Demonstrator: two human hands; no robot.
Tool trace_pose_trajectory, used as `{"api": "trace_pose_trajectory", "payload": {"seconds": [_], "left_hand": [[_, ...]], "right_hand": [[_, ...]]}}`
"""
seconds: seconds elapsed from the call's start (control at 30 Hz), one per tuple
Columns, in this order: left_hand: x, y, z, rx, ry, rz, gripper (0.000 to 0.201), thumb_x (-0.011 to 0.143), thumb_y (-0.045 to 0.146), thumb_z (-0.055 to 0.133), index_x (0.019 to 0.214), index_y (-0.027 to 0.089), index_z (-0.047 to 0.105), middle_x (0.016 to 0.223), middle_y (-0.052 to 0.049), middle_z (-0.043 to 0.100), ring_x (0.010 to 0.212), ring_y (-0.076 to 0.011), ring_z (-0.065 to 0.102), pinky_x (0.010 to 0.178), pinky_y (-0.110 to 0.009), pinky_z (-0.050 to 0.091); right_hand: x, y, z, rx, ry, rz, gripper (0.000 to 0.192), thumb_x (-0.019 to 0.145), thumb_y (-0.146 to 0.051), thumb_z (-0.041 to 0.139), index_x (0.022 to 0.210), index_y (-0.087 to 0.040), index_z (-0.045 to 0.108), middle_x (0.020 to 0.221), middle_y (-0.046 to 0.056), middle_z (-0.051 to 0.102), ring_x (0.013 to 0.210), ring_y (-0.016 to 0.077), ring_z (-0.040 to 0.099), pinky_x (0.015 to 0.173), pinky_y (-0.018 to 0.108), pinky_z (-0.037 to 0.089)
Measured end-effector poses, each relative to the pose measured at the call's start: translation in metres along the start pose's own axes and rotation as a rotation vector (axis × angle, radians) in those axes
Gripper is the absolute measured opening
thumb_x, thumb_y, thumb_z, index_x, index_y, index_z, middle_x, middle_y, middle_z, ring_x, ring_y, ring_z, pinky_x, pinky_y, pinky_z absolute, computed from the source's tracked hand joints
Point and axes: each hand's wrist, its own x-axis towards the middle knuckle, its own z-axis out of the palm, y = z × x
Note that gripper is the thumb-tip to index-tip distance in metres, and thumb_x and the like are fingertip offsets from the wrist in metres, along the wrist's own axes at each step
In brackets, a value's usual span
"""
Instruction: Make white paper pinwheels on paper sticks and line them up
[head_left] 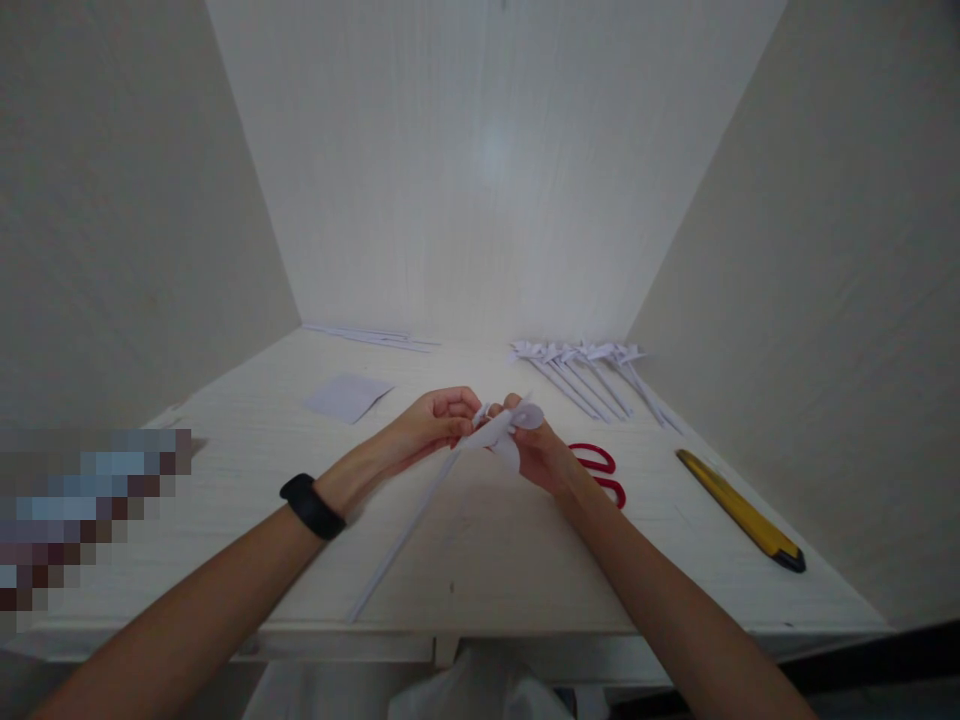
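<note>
Both my hands meet over the middle of the white table. My left hand and my right hand pinch the folded white paper head of a paper pinwheel. Its long thin white paper stick slants down to the near left, its end close to the table's front edge. A black band sits on my left wrist.
Several finished paper pinwheels lie at the back right. Red-handled scissors sit just behind my right wrist. A yellow utility knife lies at the right. A white paper sheet and thin paper strips are at the back left.
</note>
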Motion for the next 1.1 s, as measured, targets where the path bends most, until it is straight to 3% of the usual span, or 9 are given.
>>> {"api": "trace_pose_trajectory", "payload": {"seconds": [0.2,0.37,0.5,0.7,0.8,0.97,1.1], "left_hand": [[-0.002,0.003,0.006,0.011,0.025,0.024,0.029,0.055,0.028,0.084,0.071,0.016,0.062,0.064,0.001,0.065,0.056,-0.0097,0.055,0.054,-0.021,0.036],[-0.004,0.005,0.009,0.010,-0.020,0.019,0.027,0.055,0.024,0.083,0.070,0.016,0.062,0.063,0.001,0.065,0.055,-0.0093,0.055,0.053,-0.020,0.037],[-0.002,0.004,0.008,0.020,-0.044,0.013,0.032,0.056,0.018,0.082,0.080,0.017,0.060,0.063,0.004,0.064,0.051,-0.0079,0.054,0.046,-0.018,0.034],[0.001,0.002,0.005,0.073,-0.070,0.014,0.035,0.057,0.014,0.078,0.081,0.019,0.053,0.056,0.006,0.062,0.044,-0.0066,0.050,0.038,-0.016,0.031],[0.002,0.002,0.006,0.082,-0.075,-0.006,0.036,0.057,0.014,0.079,0.079,0.019,0.051,0.057,0.006,0.063,0.044,-0.0066,0.050,0.038,-0.016,0.031],[0.004,-0.006,0.000,0.113,-0.076,0.008,0.037,0.064,0.031,0.080,0.080,0.019,0.049,0.059,0.005,0.061,0.047,-0.0074,0.052,0.043,-0.017,0.036],[0.003,-0.014,-0.009,0.218,-0.074,-0.047,0.035,0.085,0.052,0.055,0.090,0.017,0.053,0.072,-0.003,0.066,0.060,-0.0126,0.061,0.058,-0.026,0.047]], "right_hand": [[-0.001,-0.001,0.005,-0.033,-0.032,0.002,0.030,0.057,-0.030,0.085,0.071,-0.023,0.059,0.075,-0.004,0.057,0.070,0.0126,0.056,0.071,0.026,0.044],[-0.002,-0.001,0.005,-0.022,-0.043,-0.008,0.028,0.059,-0.028,0.084,0.070,-0.023,0.059,0.071,-0.005,0.057,0.070,0.0118,0.057,0.070,0.024,0.044],[-0.002,0.001,0.002,-0.045,-0.045,0.045,0.030,0.060,-0.030,0.083,0.075,-0.023,0.058,0.074,-0.004,0.062,0.076,0.0150,0.061,0.074,0.028,0.046],[-0.002,0.003,0.000,-0.094,-0.034,0.083,0.040,0.057,-0.035,0.084,0.088,-0.023,0.061,0.081,0.001,0.068,0.088,0.0215,0.065,0.080,0.036,0.048],[-0.002,0.005,-0.001,-0.118,-0.025,0.099,0.039,0.057,-0.037,0.084,0.086,-0.021,0.063,0.077,0.002,0.068,0.086,0.0227,0.066,0.079,0.037,0.049],[0.000,0.006,-0.002,-0.104,0.071,0.066,0.029,0.057,-0.033,0.083,0.079,-0.021,0.067,0.068,-0.001,0.067,0.066,0.0172,0.064,0.071,0.032,0.051],[0.004,-0.002,-0.002,-0.112,0.245,-0.081,0.024,0.061,-0.037,0.079,0.075,-0.021,0.067,0.071,-0.003,0.068,0.068,0.0146,0.061,0.075,0.029,0.051]]}}
